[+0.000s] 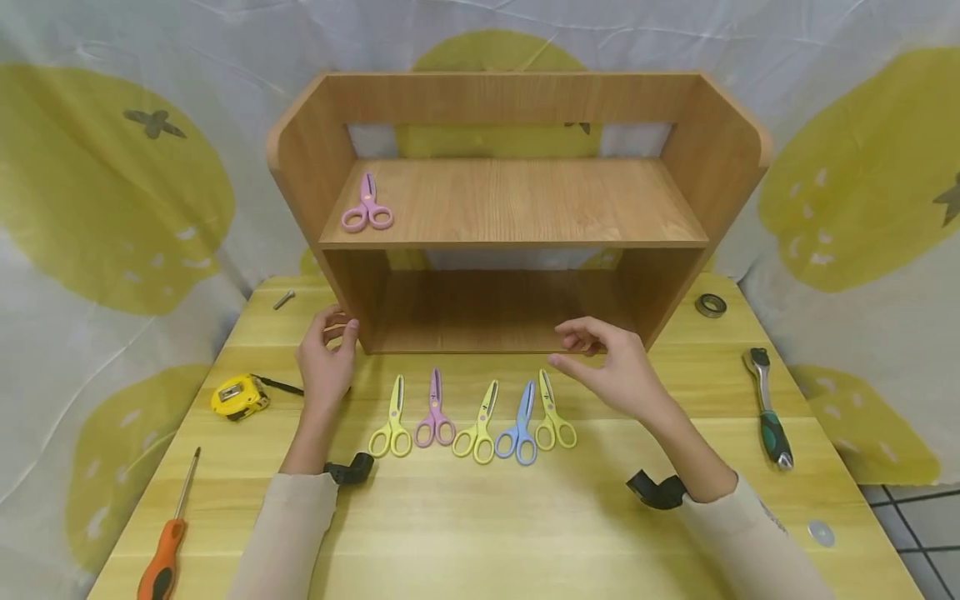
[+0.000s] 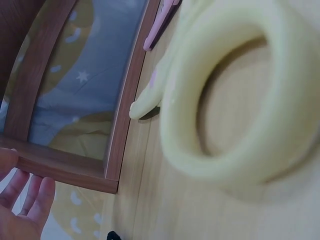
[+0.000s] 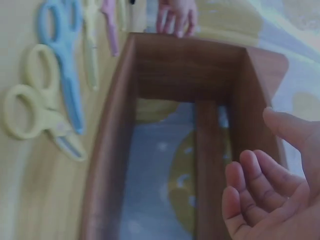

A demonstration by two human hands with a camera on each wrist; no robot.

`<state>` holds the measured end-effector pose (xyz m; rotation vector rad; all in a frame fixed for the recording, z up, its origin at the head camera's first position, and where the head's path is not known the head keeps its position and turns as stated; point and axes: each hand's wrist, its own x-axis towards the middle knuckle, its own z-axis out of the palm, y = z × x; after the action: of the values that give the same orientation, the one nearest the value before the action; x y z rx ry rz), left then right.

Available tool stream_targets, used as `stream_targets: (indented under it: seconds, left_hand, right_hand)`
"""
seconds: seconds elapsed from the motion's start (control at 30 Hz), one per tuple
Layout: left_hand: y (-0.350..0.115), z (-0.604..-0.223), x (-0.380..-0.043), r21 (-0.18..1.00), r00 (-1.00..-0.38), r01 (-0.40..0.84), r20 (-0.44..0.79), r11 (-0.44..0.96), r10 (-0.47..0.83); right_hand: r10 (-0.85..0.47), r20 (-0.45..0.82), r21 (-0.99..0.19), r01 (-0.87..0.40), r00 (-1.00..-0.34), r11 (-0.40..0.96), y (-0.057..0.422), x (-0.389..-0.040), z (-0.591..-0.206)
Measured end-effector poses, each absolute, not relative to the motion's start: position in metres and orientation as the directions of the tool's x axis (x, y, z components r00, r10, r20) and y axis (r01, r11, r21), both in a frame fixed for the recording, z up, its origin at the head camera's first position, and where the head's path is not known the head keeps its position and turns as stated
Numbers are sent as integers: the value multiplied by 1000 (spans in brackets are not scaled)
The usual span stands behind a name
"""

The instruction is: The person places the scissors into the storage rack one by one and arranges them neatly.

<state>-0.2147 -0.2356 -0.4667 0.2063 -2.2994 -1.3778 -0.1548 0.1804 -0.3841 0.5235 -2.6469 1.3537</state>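
Note:
My left hand [image 1: 327,350] is at the left side panel of a two-tier wooden shelf [image 1: 517,245]. In the left wrist view its thumb lies at the panel's front edge and its fingers touch the outer face. My right hand [image 1: 611,367] is held above the table before the lower compartment's right part, fingers loosely bent and nothing in them. Pink scissors [image 1: 367,208] lie on the upper board at the left. In front of the shelf is a row of scissors: yellow [image 1: 393,429], pink [image 1: 435,421], yellow [image 1: 477,433], blue [image 1: 521,433] and yellow [image 1: 552,421].
Left on the table are a bolt [image 1: 284,299], a yellow tape measure [image 1: 240,397] and an orange-handled screwdriver [image 1: 167,546]. A roll of black tape [image 1: 710,305], a ratchet wrench [image 1: 768,408] and a round metal washer [image 1: 821,533] lie at the right. Patterned cloth hangs around the table.

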Motion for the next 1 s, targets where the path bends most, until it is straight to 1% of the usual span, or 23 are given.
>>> stream_targets:
  seconds: [0.23, 0.4, 0.53, 0.8, 1.0]
  left_hand:
    - [-235, -465, -216, 851, -893, 128, 322, 509, -314]
    - [-234, -465, -216, 855, -886, 117, 320, 504, -337]
    - [-234, -463, -214, 871, -889, 99, 294, 482, -349]
    - [-232, -464, -207, 908, -890, 98, 263, 406, -372]
    - [-231, -465, -209, 915, -892, 95, 253, 392, -374]
  right_hand:
    - [-252, 168, -764, -287, -953, 578, 198, -139, -413]
    - [-256, 132, -776, -260, -958, 575, 203, -132, -437]
    - [-262, 99, -786, -237, -960, 571, 206, -125, -453]
    - [-239, 69, -808, -195, -969, 557, 208, -115, -471]
    - [-253, 28, -819, -167, -967, 548, 203, -113, -479]
